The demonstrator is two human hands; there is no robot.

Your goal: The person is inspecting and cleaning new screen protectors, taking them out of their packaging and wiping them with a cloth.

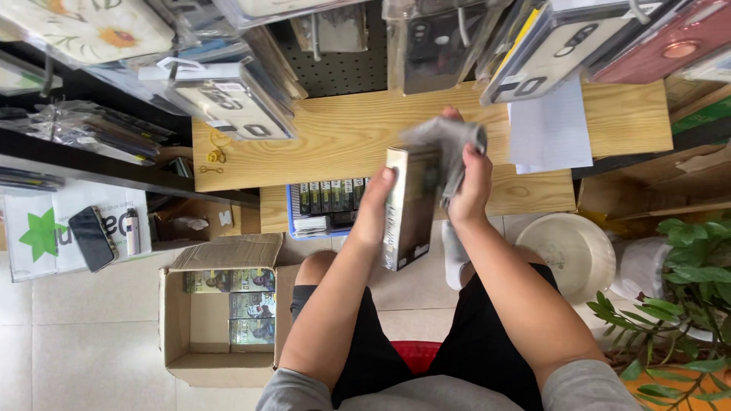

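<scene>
Boxed product, a tall narrow carton with a pale face, stands upright in the air above the person's lap, between both hands and in front of the wooden desk. Its long axis runs roughly vertical in the head view, top edge toward the desk, bottom edge toward the knees. Left hand grips the carton's left side, thumb pressed on the front face. Right hand is closed around a grey cloth bunched against the carton's upper right corner. Both hands touch it, the left holding lower on the carton. On the floor to the left an open cardboard box holds similar cartons; a blue tray under the desk holds more.
</scene>
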